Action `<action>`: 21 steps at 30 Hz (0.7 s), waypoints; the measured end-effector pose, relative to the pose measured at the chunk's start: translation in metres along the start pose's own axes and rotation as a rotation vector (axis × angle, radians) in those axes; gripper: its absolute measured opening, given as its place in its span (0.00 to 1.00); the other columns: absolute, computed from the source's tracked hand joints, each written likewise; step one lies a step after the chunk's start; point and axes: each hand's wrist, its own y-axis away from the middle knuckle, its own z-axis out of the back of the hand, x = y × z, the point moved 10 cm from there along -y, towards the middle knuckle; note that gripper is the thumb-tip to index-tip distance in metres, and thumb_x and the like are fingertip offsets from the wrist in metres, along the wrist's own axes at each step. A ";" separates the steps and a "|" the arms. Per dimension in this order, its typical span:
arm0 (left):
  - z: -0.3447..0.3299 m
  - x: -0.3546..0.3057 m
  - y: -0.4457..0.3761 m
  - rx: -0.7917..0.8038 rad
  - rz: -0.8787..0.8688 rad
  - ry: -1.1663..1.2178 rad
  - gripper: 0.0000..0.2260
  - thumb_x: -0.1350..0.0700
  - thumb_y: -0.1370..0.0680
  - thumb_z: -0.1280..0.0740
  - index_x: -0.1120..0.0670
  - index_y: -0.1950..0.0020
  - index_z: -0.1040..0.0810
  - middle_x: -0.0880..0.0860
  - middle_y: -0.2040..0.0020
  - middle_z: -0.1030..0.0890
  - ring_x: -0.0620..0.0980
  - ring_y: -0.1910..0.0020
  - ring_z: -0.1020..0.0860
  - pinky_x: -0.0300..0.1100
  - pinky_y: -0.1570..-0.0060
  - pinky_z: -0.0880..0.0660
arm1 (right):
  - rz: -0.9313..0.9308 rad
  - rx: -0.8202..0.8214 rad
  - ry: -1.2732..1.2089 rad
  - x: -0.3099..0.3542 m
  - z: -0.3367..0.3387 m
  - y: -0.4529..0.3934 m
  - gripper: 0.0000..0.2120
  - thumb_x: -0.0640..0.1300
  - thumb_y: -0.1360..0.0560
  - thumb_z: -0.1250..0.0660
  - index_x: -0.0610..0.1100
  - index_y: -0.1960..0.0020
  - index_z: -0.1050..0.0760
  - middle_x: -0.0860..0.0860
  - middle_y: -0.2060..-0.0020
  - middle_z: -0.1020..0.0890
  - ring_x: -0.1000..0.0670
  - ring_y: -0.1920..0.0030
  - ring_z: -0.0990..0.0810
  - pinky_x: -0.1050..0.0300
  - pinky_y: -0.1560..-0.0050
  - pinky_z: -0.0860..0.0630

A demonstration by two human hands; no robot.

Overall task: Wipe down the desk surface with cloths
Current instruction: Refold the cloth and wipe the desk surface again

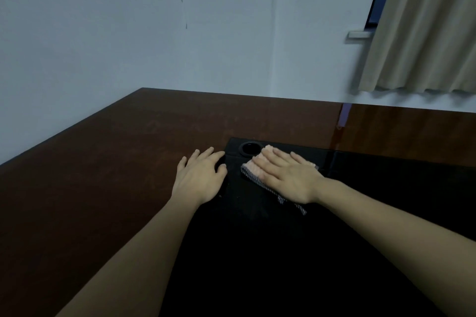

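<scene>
A dark brown wooden desk [116, 162] fills the lower half of the head view. A black inlaid panel [257, 252] covers its near middle and right. My right hand [288, 175] lies flat with straight fingers on a folded pink cloth [253, 165] with a dark striped edge, pressing it onto the black panel. My left hand [201, 177] rests flat on the desk just left of the cloth, fingers spread across the border between wood and black panel. It holds nothing.
A round cable hole [250, 148] sits in the black panel's far left corner, just beyond the cloth. A pale wall [154, 33] backs the desk. A beige curtain [425, 33] hangs at the upper right beside a window.
</scene>
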 end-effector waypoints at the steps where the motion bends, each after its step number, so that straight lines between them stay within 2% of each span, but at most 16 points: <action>1: 0.000 0.000 -0.001 -0.003 0.001 0.003 0.22 0.43 0.15 0.47 0.41 0.20 0.39 0.45 0.18 0.43 0.52 0.18 0.49 0.56 0.21 0.54 | -0.025 -0.007 0.000 -0.004 0.002 -0.010 0.28 0.64 0.16 0.61 0.62 0.18 0.62 0.58 0.19 0.63 0.53 0.19 0.64 0.47 0.21 0.63; 5: 0.001 0.001 -0.001 -0.008 -0.006 0.005 0.23 0.43 0.15 0.47 0.42 0.19 0.39 0.45 0.18 0.43 0.52 0.18 0.49 0.57 0.21 0.54 | -0.086 -0.019 -0.022 -0.003 0.010 -0.035 0.28 0.64 0.16 0.62 0.60 0.18 0.61 0.55 0.18 0.62 0.52 0.19 0.63 0.45 0.20 0.62; 10: 0.008 0.002 0.003 -0.032 -0.027 0.041 0.22 0.45 0.15 0.46 0.43 0.20 0.39 0.46 0.18 0.43 0.52 0.18 0.47 0.56 0.21 0.50 | -0.084 -0.014 -0.018 0.010 0.008 -0.025 0.28 0.63 0.16 0.61 0.59 0.18 0.62 0.53 0.18 0.62 0.50 0.19 0.64 0.43 0.20 0.62; 17: 0.029 0.048 0.022 -0.012 0.034 -0.006 0.22 0.45 0.15 0.46 0.42 0.20 0.39 0.45 0.19 0.40 0.52 0.19 0.45 0.59 0.22 0.49 | 0.153 0.047 0.039 0.080 -0.010 0.027 0.28 0.62 0.16 0.62 0.59 0.18 0.64 0.56 0.19 0.65 0.53 0.20 0.68 0.47 0.21 0.66; 21: 0.037 0.083 0.027 -0.014 0.100 -0.017 0.22 0.44 0.15 0.46 0.42 0.20 0.39 0.46 0.18 0.41 0.52 0.19 0.46 0.59 0.21 0.50 | 0.193 0.041 0.022 0.097 -0.011 0.033 0.28 0.63 0.16 0.61 0.60 0.18 0.63 0.56 0.19 0.65 0.54 0.20 0.68 0.46 0.21 0.66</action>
